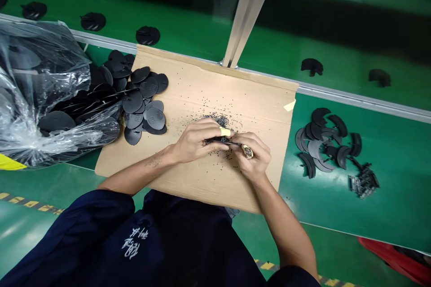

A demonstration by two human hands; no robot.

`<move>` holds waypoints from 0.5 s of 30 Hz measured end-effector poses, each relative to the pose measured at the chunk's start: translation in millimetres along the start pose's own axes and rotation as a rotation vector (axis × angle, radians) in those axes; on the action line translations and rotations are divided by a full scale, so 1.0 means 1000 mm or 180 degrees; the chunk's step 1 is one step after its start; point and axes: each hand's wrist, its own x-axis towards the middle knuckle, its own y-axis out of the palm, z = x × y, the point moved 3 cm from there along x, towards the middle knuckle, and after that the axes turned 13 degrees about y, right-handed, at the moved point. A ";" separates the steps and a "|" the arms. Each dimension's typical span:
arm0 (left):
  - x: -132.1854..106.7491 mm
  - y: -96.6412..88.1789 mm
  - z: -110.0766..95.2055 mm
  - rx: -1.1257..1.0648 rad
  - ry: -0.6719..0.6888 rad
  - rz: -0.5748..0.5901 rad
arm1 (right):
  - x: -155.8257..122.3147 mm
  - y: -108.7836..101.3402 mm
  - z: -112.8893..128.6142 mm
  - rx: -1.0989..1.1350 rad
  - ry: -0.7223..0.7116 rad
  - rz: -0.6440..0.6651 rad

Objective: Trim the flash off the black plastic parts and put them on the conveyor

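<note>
while black shavings (220,120) are lying mid-way on the cardboard sheet (208,85), the left hand (197,141) is pinching a black part (220,140) and the right hand (254,157) is gripping a small blade (247,151) against it (both sets of fingers closed). many discs (143,98) are waiting at the sheet's left edge, with fewer cut pieces (325,143) lying beyond its right, so most is seemingly remaining.

White stitched characters stand on the dark blue shirt (132,241) at the lower left of the frame; they are seen upside down and cannot be read. A raised square mark on a black disc (155,118) at the upper left is too small to read.
</note>
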 end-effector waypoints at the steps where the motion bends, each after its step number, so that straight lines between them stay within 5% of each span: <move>1: -0.001 0.000 0.001 -0.0115 -0.0115 0.0035 | 0.001 -0.001 0.000 0.0021 0.0068 0.0003; 6: -0.004 -0.006 0.006 -0.0201 -0.0667 0.0000 | 0.008 -0.007 0.000 -0.0004 0.0451 0.0135; 15: -0.008 -0.005 0.009 -0.0328 -0.0796 -0.0115 | 0.011 -0.007 0.000 0.0066 0.0369 0.0596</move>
